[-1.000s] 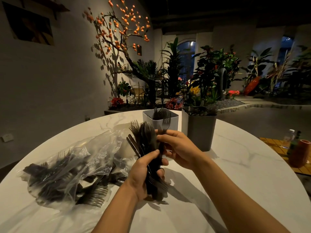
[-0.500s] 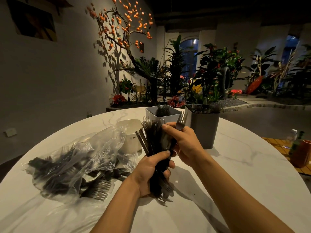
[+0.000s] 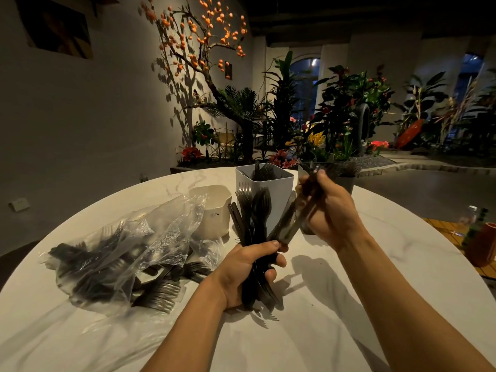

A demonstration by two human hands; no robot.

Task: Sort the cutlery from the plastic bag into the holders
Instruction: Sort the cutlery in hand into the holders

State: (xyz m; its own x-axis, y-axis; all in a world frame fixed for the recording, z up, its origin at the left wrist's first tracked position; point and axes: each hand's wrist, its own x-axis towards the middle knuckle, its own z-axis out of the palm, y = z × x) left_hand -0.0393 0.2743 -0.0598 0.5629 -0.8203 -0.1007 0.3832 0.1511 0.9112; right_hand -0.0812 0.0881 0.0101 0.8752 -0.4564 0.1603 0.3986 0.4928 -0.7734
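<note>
My left hand [image 3: 247, 275] grips an upright bundle of dark cutlery [image 3: 253, 216] above the white table. My right hand [image 3: 326, 210] holds one dark fork [image 3: 314, 174] pulled up and to the right of the bundle, just in front of the grey holder [image 3: 346, 181]. A white square holder [image 3: 279, 194] with dark cutlery in it stands behind the bundle. To its left stands a low cream holder [image 3: 214, 213]. The clear plastic bag [image 3: 126, 253] lies at the left with several dark forks in it and spilling out.
The round white marble table [image 3: 375, 291] has free surface at the right and front. An orange-brown cup [image 3: 483, 248] and a small bottle [image 3: 468, 218] sit on a wooden surface at the far right. Plants and a tree with orange fruits stand behind.
My right hand has drawn a fork out of the bundle and moved it up and right toward the grey holder. My left hand keeps its grip on the bundle.
</note>
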